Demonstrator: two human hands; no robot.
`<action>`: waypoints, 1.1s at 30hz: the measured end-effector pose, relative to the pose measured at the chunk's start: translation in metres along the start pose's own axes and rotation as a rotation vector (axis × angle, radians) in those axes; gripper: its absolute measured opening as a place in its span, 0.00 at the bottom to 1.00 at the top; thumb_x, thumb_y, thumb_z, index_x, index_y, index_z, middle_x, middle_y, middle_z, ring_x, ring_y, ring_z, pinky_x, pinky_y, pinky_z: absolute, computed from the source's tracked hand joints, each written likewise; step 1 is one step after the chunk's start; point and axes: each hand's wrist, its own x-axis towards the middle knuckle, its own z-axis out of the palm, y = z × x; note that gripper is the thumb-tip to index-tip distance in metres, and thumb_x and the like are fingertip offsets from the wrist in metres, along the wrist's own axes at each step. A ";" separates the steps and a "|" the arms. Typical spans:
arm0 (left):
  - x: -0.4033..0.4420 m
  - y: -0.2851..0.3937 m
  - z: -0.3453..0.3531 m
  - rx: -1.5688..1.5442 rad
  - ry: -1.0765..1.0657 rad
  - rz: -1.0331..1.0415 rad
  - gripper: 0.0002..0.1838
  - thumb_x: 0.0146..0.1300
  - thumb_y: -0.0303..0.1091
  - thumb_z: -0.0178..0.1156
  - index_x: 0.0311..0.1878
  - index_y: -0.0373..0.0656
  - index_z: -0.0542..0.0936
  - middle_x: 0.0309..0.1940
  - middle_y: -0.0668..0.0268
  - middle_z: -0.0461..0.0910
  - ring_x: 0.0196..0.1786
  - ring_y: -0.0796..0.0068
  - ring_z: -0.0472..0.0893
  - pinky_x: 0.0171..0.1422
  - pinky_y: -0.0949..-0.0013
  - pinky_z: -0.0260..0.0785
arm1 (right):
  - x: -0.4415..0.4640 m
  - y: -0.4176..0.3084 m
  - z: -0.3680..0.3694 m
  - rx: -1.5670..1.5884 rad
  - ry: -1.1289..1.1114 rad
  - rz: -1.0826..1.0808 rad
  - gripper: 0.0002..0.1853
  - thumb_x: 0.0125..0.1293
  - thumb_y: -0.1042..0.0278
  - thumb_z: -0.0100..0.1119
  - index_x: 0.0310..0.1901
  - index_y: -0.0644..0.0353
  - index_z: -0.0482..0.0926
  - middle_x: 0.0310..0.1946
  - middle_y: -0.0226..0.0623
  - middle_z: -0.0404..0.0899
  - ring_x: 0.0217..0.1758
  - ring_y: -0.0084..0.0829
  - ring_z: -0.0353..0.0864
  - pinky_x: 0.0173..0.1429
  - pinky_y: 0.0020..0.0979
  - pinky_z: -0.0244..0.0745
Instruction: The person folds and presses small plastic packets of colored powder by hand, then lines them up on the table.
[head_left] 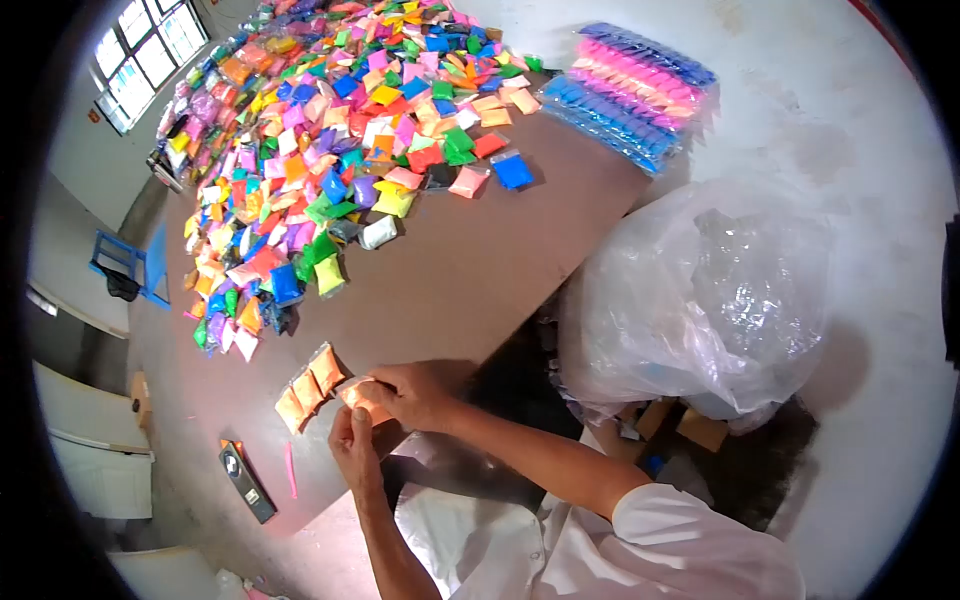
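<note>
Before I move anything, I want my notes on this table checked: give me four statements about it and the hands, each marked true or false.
1. The left hand and right hand are both on one orange packet. True.
2. The large plastic bag sits on the colourful heap. False: the large plastic bag is beside the table.
3. More orange packets lie near the hands. True.
4. The thin pink strip lies under the dark oblong object. False: the thin pink strip lies beside the dark oblong object.
</note>
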 end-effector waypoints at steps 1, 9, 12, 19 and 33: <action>-0.002 0.003 0.005 -0.023 0.010 -0.037 0.16 0.79 0.42 0.63 0.49 0.37 0.86 0.34 0.77 0.79 0.38 0.86 0.74 0.45 0.76 0.67 | 0.000 0.001 0.000 0.018 -0.002 -0.011 0.17 0.78 0.56 0.61 0.38 0.64 0.80 0.32 0.52 0.81 0.35 0.49 0.81 0.42 0.45 0.75; 0.001 -0.001 -0.009 -0.037 -0.063 -0.087 0.17 0.77 0.46 0.67 0.51 0.40 0.87 0.36 0.74 0.85 0.37 0.84 0.78 0.46 0.75 0.70 | -0.001 -0.006 -0.006 -0.010 -0.015 -0.076 0.17 0.78 0.54 0.61 0.41 0.63 0.80 0.34 0.54 0.82 0.36 0.54 0.81 0.42 0.47 0.75; 0.001 -0.004 -0.013 -0.107 -0.052 -0.107 0.15 0.77 0.42 0.67 0.50 0.37 0.87 0.38 0.71 0.86 0.39 0.83 0.80 0.47 0.76 0.72 | -0.003 -0.007 -0.009 -0.055 -0.081 -0.049 0.18 0.78 0.53 0.61 0.43 0.64 0.80 0.35 0.55 0.82 0.37 0.56 0.82 0.43 0.47 0.75; -0.003 0.019 0.007 -0.049 -0.069 -0.127 0.15 0.77 0.38 0.66 0.54 0.34 0.86 0.43 0.68 0.88 0.46 0.81 0.83 0.54 0.73 0.76 | -0.001 0.002 -0.004 -0.016 -0.024 0.001 0.19 0.78 0.51 0.61 0.45 0.64 0.81 0.37 0.55 0.84 0.38 0.53 0.84 0.44 0.46 0.77; -0.003 0.029 0.005 -0.119 -0.097 -0.124 0.14 0.74 0.34 0.69 0.55 0.35 0.86 0.41 0.70 0.88 0.42 0.83 0.83 0.50 0.75 0.75 | -0.003 0.012 -0.004 0.152 -0.056 0.088 0.16 0.79 0.57 0.62 0.53 0.64 0.84 0.40 0.36 0.87 0.42 0.25 0.83 0.49 0.30 0.80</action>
